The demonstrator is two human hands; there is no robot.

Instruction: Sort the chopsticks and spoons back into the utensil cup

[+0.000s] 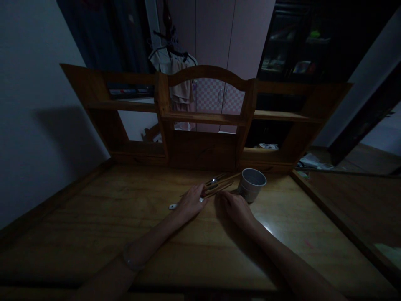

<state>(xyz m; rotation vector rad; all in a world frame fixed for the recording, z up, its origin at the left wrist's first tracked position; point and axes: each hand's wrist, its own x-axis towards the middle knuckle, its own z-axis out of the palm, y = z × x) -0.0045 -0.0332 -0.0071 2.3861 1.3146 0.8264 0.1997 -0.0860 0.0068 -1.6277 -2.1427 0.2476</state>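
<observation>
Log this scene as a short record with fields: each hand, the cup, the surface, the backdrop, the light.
Left hand: over a bunch of thin sticks; closure unclear
Right hand: fingers curled, beside the cup; contact unclear
Cup: grey, upright, right of the sticks
Surface: wooden desk
Backdrop: wooden shelf unit along the desk's far side
Light: dim

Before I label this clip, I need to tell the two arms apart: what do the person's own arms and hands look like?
The left hand and right hand wear no gloves. The left forearm is bare but for a pale, rounded bangle; the right forearm has none in view. No sleeves show. Dim light hides finer markings.
</observation>
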